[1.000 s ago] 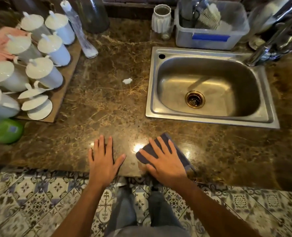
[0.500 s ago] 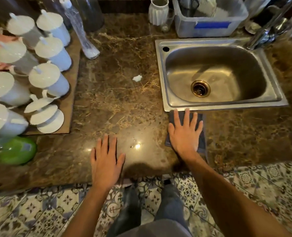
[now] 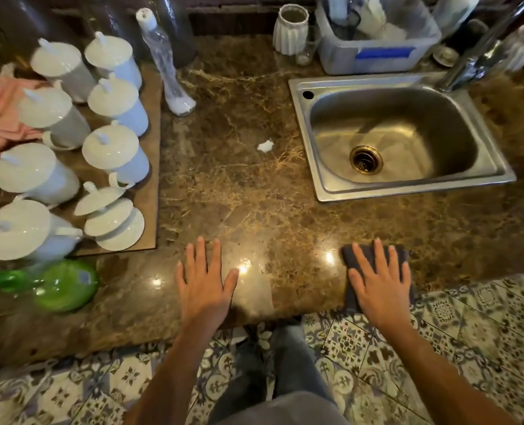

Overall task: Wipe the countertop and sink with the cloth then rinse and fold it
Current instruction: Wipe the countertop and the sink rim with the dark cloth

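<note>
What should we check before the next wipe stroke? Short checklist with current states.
1. Cloth pinned flat under right hand: ok.
2. Cloth fully on the countertop: not ok, its near edge hangs over the front lip.
3. Left hand clear of the stroke: ok, flat on the stone, apart from the cloth.
4. Debris left: not ok, white scrap sits beside the sink, unwiped.
5. Sink wiped: cannot tell; basin looks empty, drain open.
6. Lidded cups clear of a leftward pass: ok, they stand on the board at far left.
</note>
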### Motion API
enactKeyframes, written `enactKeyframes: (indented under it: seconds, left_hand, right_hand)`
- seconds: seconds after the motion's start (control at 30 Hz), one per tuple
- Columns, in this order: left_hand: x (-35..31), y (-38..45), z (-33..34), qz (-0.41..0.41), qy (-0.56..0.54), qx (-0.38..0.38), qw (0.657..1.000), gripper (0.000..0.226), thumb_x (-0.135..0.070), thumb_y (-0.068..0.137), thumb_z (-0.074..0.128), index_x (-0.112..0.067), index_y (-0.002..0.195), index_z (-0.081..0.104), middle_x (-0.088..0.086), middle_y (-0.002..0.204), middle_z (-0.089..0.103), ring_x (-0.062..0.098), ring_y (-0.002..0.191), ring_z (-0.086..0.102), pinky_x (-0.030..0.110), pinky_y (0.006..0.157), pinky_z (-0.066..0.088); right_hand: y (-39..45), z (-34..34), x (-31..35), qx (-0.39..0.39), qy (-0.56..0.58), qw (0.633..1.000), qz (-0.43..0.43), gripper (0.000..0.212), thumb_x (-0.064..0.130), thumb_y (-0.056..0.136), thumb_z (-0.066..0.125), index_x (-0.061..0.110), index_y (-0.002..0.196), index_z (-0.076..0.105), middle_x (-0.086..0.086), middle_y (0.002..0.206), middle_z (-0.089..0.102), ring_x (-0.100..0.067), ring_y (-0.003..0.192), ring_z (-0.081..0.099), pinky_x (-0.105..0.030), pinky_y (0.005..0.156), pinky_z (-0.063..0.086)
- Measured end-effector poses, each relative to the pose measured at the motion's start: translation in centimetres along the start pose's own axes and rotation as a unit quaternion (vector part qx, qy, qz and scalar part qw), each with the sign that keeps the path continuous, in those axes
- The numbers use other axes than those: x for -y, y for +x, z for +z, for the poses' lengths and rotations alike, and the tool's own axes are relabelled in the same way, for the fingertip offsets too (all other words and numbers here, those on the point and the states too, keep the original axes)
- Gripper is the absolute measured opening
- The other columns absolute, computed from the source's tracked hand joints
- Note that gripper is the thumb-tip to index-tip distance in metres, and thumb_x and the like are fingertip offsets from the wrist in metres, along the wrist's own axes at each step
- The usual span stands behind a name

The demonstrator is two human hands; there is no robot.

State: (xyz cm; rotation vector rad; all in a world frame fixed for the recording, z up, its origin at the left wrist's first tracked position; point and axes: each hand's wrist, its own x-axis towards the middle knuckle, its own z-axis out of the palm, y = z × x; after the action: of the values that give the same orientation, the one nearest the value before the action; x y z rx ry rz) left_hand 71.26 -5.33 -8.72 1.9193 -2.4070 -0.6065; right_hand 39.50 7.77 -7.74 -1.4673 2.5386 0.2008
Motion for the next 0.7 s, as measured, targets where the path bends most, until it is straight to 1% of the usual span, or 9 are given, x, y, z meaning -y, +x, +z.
enactKeyframes:
  seconds: [0.1, 0.13, 0.17, 0.27, 0.33, 0.43, 0.53, 0.6, 0.7]
  left_hand:
    - [0.6, -0.2, -0.1, 0.010, -0.065, -0.017, 0.998, 0.065, -0.050, 0.097, 0.036, -0.022, 0.155, 0.034, 0.007, 0.168, 0.016, 0.027, 0.156, 0.006, 0.053, 0.124, 0.009]
    - [1.1, -0.6, -0.2, 0.002, -0.081, -0.033, 0.996, 0.061, -0.044, 0.096, 0.038, -0.020, 0.152, 0.040, 0.008, 0.167, 0.022, 0.029, 0.155, 0.010, 0.054, 0.124, 0.013]
    - [1.9, -1.3, -0.3, -0.016, -0.083, -0.055, 0.995, 0.059, -0.042, 0.095, 0.038, -0.019, 0.149, 0.045, 0.009, 0.165, 0.026, 0.030, 0.154, 0.014, 0.055, 0.123, 0.015]
    - [5.8, -3.8, -0.5, -0.078, -0.036, -0.131, 0.988, 0.056, -0.037, 0.093, 0.044, -0.012, 0.142, 0.052, 0.017, 0.159, 0.037, 0.036, 0.150, 0.028, 0.056, 0.118, 0.024]
    - [8.2, -5.4, -0.7, -0.100, -0.009, -0.158, 0.982, 0.056, -0.038, 0.094, 0.044, -0.009, 0.141, 0.053, 0.020, 0.156, 0.040, 0.039, 0.146, 0.033, 0.058, 0.114, 0.029]
    - [10.0, -6.6, -0.8, -0.152, -0.059, -0.191, 0.968, 0.051, -0.032, 0.096, 0.042, -0.007, 0.139, 0.055, 0.021, 0.154, 0.043, 0.039, 0.145, 0.035, 0.061, 0.111, 0.034]
    - [10.5, -7.7, -1.3, -0.199, -0.096, -0.201, 0.955, 0.049, -0.021, 0.093, 0.045, -0.003, 0.138, 0.055, 0.021, 0.151, 0.046, 0.040, 0.141, 0.039, 0.061, 0.108, 0.038]
    - [10.8, -8.2, -1.5, -0.198, -0.086, -0.187, 0.958, 0.051, -0.022, 0.094, 0.042, -0.001, 0.140, 0.052, 0.022, 0.146, 0.051, 0.041, 0.134, 0.047, 0.058, 0.106, 0.044]
    - [11.3, -8.6, -1.4, -0.198, -0.073, -0.173, 0.962, 0.057, -0.029, 0.097, 0.036, 0.001, 0.143, 0.047, 0.020, 0.145, 0.051, 0.038, 0.131, 0.051, 0.053, 0.106, 0.047]
  right_hand:
    - [2.8, -0.8, 2.4, -0.015, 0.037, 0.994, 0.105, 0.065, 0.061, 0.097, 0.013, 0.040, 0.157, 0.019, -0.012, 0.165, 0.023, -0.042, 0.150, 0.017, -0.067, 0.115, 0.019]
    - [3.3, -1.0, 4.4, -0.018, 0.046, 0.992, 0.115, 0.065, 0.062, 0.096, 0.013, 0.040, 0.158, 0.017, -0.012, 0.166, 0.021, -0.043, 0.151, 0.015, -0.067, 0.116, 0.017]
    - [3.5, -1.0, 6.6, -0.021, 0.048, 0.994, 0.101, 0.065, 0.061, 0.096, 0.013, 0.040, 0.158, 0.017, -0.011, 0.167, 0.020, -0.043, 0.151, 0.014, -0.067, 0.116, 0.017]
    - [1.3, -0.4, 14.1, -0.025, 0.021, 0.999, -0.033, 0.063, 0.058, 0.098, 0.019, 0.037, 0.158, 0.021, -0.011, 0.167, 0.020, -0.043, 0.152, 0.014, -0.066, 0.117, 0.014]
    - [-1.5, 0.3, 18.9, -0.015, 0.021, 0.991, -0.132, 0.061, 0.056, 0.099, 0.026, 0.038, 0.157, 0.023, -0.009, 0.167, 0.017, -0.042, 0.153, 0.009, -0.064, 0.119, 0.010]
    - [-4.7, 1.5, 24.4, 0.001, 0.027, 0.963, -0.270, 0.059, 0.052, 0.098, 0.039, 0.039, 0.154, 0.032, -0.010, 0.165, 0.024, -0.043, 0.152, 0.014, -0.067, 0.117, 0.014]
    - [-5.1, 1.6, 29.9, 0.002, 0.022, 0.917, -0.398, 0.054, 0.053, 0.098, 0.041, 0.041, 0.151, 0.038, -0.008, 0.164, 0.028, -0.043, 0.150, 0.023, -0.067, 0.116, 0.020]
    - [-4.7, 1.7, 32.7, 0.018, 0.015, 0.891, -0.454, 0.052, 0.055, 0.099, 0.039, 0.043, 0.149, 0.038, -0.005, 0.165, 0.028, -0.040, 0.151, 0.022, -0.066, 0.117, 0.021]
    - [-4.1, 2.0, 34.2, 0.026, 0.019, 0.876, -0.481, 0.052, 0.055, 0.098, 0.041, 0.045, 0.149, 0.037, -0.003, 0.165, 0.028, -0.037, 0.152, 0.019, -0.064, 0.119, 0.019]
